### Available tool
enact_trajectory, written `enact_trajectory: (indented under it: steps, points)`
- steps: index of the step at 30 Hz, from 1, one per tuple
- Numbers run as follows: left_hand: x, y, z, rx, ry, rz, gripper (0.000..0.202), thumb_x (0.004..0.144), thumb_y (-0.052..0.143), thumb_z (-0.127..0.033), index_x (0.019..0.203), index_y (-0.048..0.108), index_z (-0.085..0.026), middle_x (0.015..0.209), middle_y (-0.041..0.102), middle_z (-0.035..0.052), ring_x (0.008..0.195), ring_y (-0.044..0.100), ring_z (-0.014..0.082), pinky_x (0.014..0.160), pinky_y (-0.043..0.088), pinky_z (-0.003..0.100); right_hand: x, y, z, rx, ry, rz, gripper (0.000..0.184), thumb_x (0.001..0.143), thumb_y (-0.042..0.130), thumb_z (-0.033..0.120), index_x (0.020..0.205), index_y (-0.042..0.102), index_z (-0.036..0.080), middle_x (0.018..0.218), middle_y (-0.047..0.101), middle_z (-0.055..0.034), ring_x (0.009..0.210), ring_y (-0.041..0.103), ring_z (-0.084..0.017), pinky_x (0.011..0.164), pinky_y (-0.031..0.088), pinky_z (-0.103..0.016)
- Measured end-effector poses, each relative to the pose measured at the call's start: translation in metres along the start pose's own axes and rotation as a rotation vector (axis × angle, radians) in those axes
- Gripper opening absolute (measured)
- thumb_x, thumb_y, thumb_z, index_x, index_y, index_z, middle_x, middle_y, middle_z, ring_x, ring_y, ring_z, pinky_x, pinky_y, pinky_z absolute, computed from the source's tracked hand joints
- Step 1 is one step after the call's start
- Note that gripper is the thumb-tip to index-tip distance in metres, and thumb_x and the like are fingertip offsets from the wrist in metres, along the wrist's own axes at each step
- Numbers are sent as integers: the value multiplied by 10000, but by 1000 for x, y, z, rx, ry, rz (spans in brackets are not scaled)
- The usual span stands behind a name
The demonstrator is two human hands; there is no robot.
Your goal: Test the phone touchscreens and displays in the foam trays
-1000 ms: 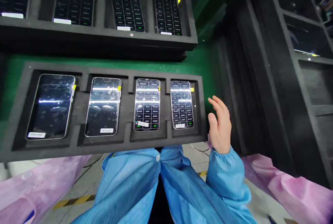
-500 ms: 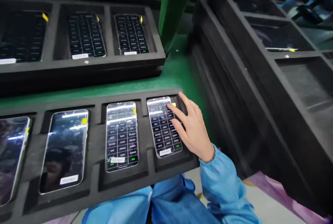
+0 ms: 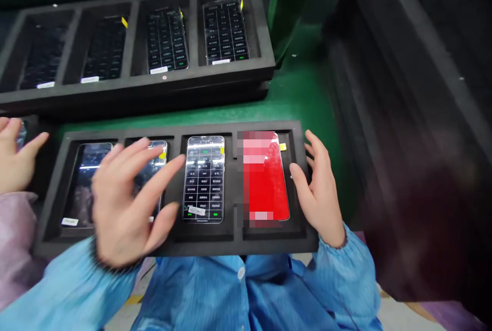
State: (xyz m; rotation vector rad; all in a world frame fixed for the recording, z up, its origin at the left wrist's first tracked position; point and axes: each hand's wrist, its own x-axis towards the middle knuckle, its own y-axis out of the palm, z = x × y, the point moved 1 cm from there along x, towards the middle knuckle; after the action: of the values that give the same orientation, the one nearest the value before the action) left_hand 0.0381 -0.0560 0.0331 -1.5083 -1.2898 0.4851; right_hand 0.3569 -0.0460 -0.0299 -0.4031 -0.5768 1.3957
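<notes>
A black foam tray (image 3: pixel 172 128) lies in front of me with several phones in its slots. The rightmost phone (image 3: pixel 267 182) shows a red screen, partly blurred out at the top and bottom. Next to it, a phone (image 3: pixel 203 180) shows a grid of text with green marks. My left hand (image 3: pixel 126 203) spreads open over the second phone (image 3: pixel 148 164), hiding most of it. The leftmost phone (image 3: pixel 90 172) has a dark, reflective screen. My right hand (image 3: pixel 319 187) is open at the tray's right end, its thumb close to the red phone.
A second foam tray (image 3: pixel 154 87) with several dark-screened phones sits farther back on the green bench (image 3: pixel 303 90). Stacked black foam trays (image 3: pixel 384 90) rise on the right. A co-worker's hand (image 3: pixel 11 154) and pale purple sleeve show at far left.
The view has swung left and the left hand has come into view. The right hand has moved from the rightmost phone's screen to the tray's end, and that screen has changed from a text grid to red.
</notes>
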Motion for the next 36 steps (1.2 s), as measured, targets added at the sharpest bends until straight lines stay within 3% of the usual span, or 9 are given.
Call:
enact_trajectory:
  steps: [1,2,4,7,10,14,24,30,36]
  points:
    - [10,13,3,68,138,-60,510,985,475,-432,1461,539,-261,1582,410,56,1496,353,358,1289,144,610,0,0,-1,35,14,-1,607,1018,509,367,1585,308,292,1632,390,-100,1465,453,-282,1176,466,-522]
    - [18,26,6,113,196,-38,502,1002,442,-399,1478,518,-257,1617,368,70,1519,324,355,1290,121,615,0,0,-1,66,27,-4,607,1014,521,375,1579,317,291,1629,393,-98,1457,463,-276,1168,477,-508]
    - [29,46,10,115,197,50,489,1024,384,-380,1485,509,-273,1661,302,79,1554,264,356,1289,72,627,-1,0,-1,112,39,-14,597,1010,530,377,1567,336,288,1624,399,-95,1448,471,-262,1165,482,-487]
    - [31,54,13,121,164,143,491,1036,357,-431,1504,478,-341,1702,223,48,1579,200,371,1276,8,661,-1,0,-2,129,36,-24,584,1007,536,366,1556,354,284,1620,403,-91,1443,474,-248,1171,479,-471]
    - [28,51,12,132,150,175,513,1044,326,-489,1534,424,-375,1715,194,34,1587,173,381,1264,-14,685,-1,1,-3,119,40,-25,572,1003,536,358,1546,372,282,1613,416,-84,1440,479,-240,1166,488,-457]
    - [25,45,13,54,87,-24,631,1035,199,-604,1558,403,-317,1676,286,77,1563,241,392,1273,42,703,-2,2,-3,108,69,-37,574,994,538,352,1539,380,270,1591,458,-92,1421,510,-249,1147,510,-460]
    - [25,49,24,-70,-58,-113,682,1014,150,-663,1458,518,-298,1543,479,71,1534,333,303,1312,136,578,-4,1,3,86,84,22,634,1014,461,301,1609,250,244,1610,450,-115,1468,475,-267,1195,466,-530]
    - [36,44,18,-129,67,35,645,1030,182,-623,1401,555,-252,1537,489,86,1551,299,299,1303,94,633,-22,1,14,-24,9,-26,587,1029,400,213,1604,281,231,1619,439,-87,1516,405,-234,1233,435,-477]
    - [33,25,24,-103,255,201,572,1046,188,-544,1420,561,-322,1595,439,24,1578,235,311,1285,42,703,-50,-7,21,-142,-33,-57,662,1021,451,198,1633,205,251,1628,421,-112,1506,420,-255,1204,453,-499]
